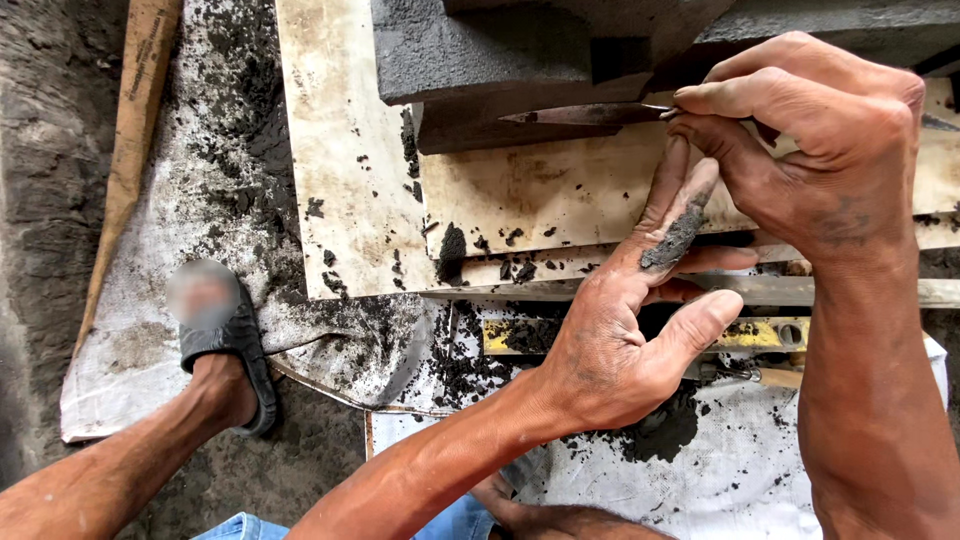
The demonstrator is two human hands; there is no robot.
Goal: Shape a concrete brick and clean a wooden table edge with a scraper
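Right hand (810, 150) pinches thin blade (585, 115); left hand (630, 320) open, mortar-smeared, over beige tiles (350, 170), white sacking (190, 230), dirt floor (40, 200).

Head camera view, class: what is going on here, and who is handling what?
A person crouches over pale boards spattered with dark wet mortar. The right hand pinches a thin, pointed metal blade whose tip lies against a grey concrete block. The left hand is spread open beneath it, a smear of grey mortar on its fingers. A sandalled foot rests on the white sack sheet.
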